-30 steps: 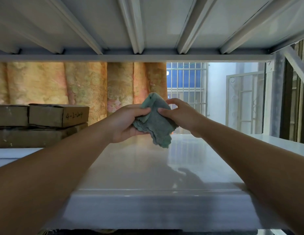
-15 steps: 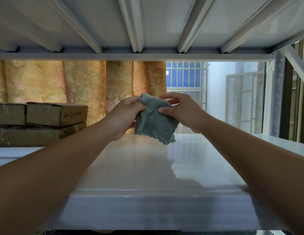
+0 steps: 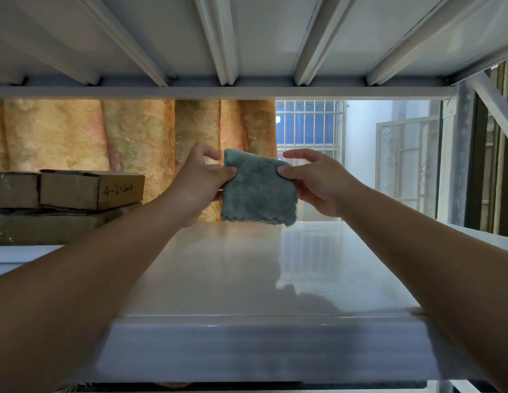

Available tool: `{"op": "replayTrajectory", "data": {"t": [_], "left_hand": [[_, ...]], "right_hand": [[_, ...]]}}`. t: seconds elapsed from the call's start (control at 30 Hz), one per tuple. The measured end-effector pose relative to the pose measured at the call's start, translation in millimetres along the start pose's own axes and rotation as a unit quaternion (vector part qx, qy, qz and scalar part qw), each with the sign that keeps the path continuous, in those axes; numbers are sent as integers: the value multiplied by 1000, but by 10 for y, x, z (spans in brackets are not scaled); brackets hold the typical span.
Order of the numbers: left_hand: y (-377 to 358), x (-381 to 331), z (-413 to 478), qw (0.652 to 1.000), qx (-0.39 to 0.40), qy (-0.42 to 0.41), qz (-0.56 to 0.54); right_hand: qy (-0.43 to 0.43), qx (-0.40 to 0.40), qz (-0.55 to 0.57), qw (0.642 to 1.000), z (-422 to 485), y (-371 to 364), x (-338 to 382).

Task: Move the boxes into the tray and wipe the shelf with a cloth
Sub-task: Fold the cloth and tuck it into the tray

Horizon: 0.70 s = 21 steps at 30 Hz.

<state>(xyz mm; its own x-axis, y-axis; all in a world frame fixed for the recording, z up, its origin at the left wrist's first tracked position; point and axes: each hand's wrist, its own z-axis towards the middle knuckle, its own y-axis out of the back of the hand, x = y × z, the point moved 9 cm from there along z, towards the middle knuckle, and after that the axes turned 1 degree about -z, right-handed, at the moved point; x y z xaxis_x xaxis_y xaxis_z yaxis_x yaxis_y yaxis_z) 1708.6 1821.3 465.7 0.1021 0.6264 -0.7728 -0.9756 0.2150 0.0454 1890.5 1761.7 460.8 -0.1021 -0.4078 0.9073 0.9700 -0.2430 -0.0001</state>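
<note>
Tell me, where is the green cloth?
The cloth hangs mid-view above the shelf, pinched between the left hand and right hand.

Grey-green cloth (image 3: 258,188); brown boxes (image 3: 91,190); white shelf (image 3: 247,279)

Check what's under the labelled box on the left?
The labelled box sits on a wider flat box, which rests on the shelf. The left forearm hides that flat box's right end.

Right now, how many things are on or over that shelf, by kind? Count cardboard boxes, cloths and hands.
Brown cardboard boxes: 3, two side by side on a wider flat one
Folded grey-green cloth: 1
Bare hands: 2, left, right
Total: 6
</note>
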Motion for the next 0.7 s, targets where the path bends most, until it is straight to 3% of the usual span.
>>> {"op": "replayTrajectory", "data": {"t": [0.17, 0.33, 0.5, 0.7], "left_hand": [[70, -3, 8, 999, -35, -9, 30], [-1, -40, -29, 999, -5, -10, -45], [2, -89, -44, 999, 12, -21, -46], [-11, -131, -64, 999, 11, -40, -29]], "right_hand": [[35, 1, -1, 999, -12, -20, 71], [56, 12, -1, 998, -17, -45, 100], [54, -15, -35, 998, 5, 5, 64], [-143, 54, -134, 979, -18, -51, -401]]}}
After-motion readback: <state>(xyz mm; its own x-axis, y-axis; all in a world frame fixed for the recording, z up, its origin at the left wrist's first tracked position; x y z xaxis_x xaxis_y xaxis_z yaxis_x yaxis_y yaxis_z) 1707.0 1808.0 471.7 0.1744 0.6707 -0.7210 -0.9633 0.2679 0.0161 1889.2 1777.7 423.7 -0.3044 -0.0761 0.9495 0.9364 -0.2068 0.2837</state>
